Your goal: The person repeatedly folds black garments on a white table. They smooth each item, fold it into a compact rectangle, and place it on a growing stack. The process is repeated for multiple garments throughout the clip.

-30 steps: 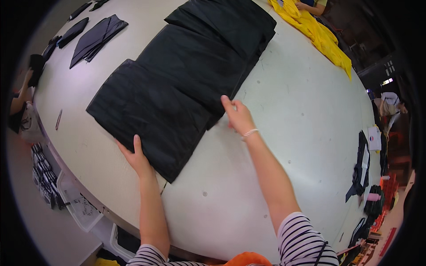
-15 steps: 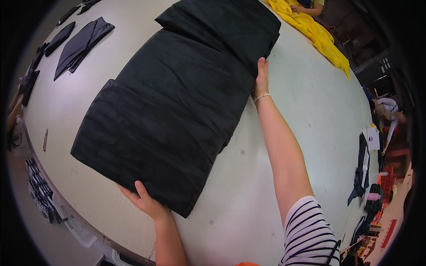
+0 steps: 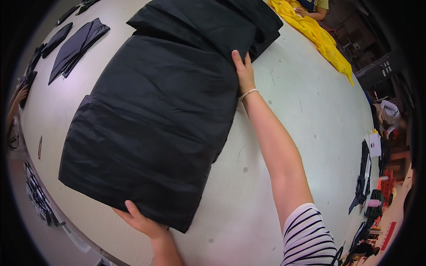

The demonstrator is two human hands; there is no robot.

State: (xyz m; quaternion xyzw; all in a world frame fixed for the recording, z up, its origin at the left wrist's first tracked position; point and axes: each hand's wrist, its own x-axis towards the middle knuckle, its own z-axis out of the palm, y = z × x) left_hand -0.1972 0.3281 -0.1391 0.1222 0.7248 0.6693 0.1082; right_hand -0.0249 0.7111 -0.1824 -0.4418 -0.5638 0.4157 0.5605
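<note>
A long piece of folded black fabric, smooth and slightly shiny, spans the middle of the table. Creases across it mark off overlapping sections; I cannot tell what kind of item it is. My left hand grips its near edge, thumb on top and fingers tucked underneath. At the right edge, farther up, my right hand holds the fabric with the thumb above and most fingers hidden beneath. Just beyond that hand, another dark layer shows from under the far section.
The pale table has a curved-looking rim. Folded dark pieces lie at the far left, with a pen-like stick nearer. Yellow fabric lies at the far right by another person's hand. A pink spool sits at the right.
The black fabric has shifted left and toward me with both hands still on it. Its far section has slid left, baring more of the dark layer underneath at the upper right.
</note>
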